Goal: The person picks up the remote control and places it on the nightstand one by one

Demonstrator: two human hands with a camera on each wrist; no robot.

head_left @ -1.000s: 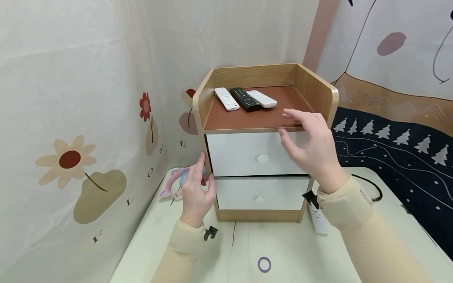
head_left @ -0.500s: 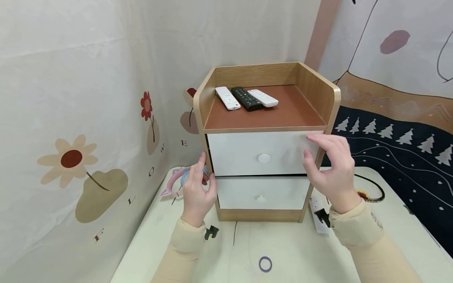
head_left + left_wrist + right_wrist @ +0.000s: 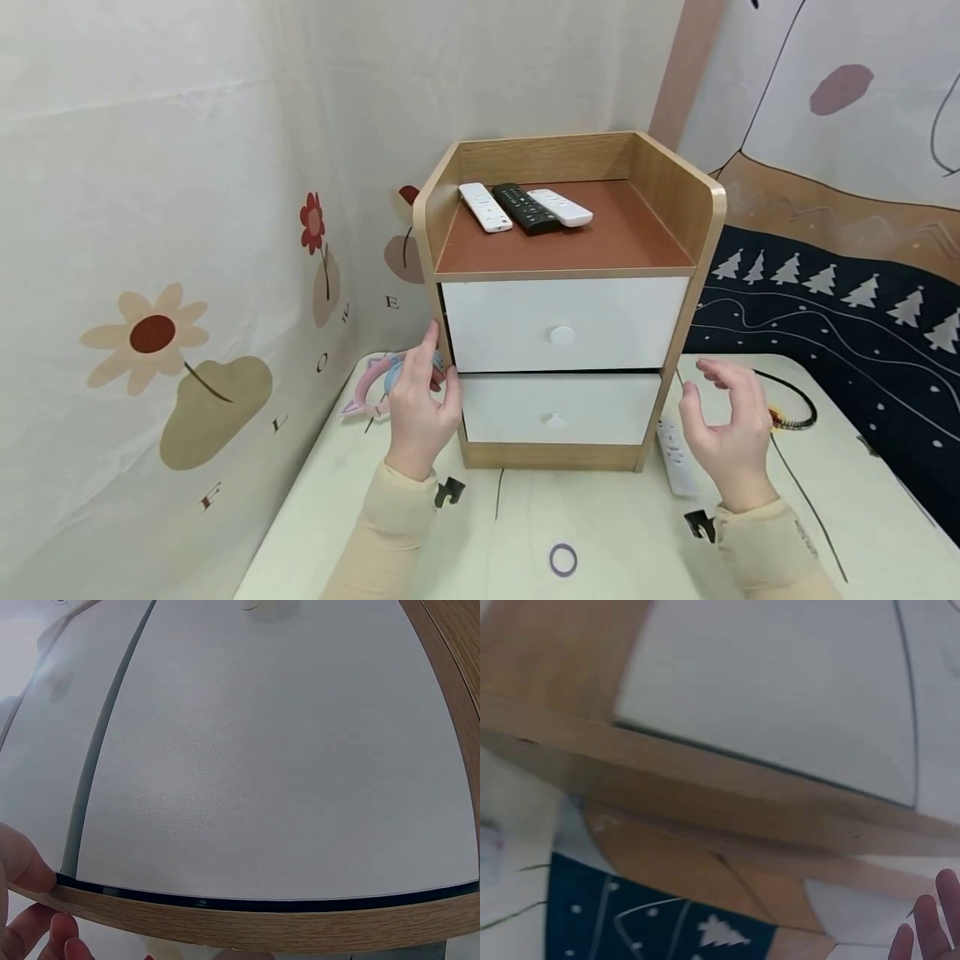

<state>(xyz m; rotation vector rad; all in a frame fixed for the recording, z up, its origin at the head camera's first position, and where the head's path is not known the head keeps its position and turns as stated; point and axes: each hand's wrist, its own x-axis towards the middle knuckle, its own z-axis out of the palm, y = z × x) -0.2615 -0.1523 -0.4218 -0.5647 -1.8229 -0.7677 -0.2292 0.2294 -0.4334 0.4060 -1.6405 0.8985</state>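
A small wooden drawer cabinet (image 3: 551, 456) with two white drawers stands on the table. My left hand (image 3: 420, 408) grips the edge of its left side panel, thumb at the front and fingers round the outside. The left wrist view shows that thumb (image 3: 26, 862) beside the gap between the upper drawer (image 3: 277, 757) and the lower one. Both the upper drawer and the lower drawer (image 3: 510, 412) have round white knobs. My right hand (image 3: 729, 429) hovers off the cabinet's right side, fingers loosely bent, holding nothing. Its fingertips (image 3: 928, 922) show at the right wrist view's lower corner.
On the cabinet's top lie a white remote (image 3: 486, 208), a black remote (image 3: 527, 208) and another white remote (image 3: 561, 207). A white power strip (image 3: 677, 458) lies between cabinet and right hand. A pink headband (image 3: 367, 392) lies behind my left hand; a purple ring (image 3: 563, 560) lies in front.
My right hand has moved from over the cabinet's top right, down and to the right, away from it. The left hand has kept its place on the left side panel.
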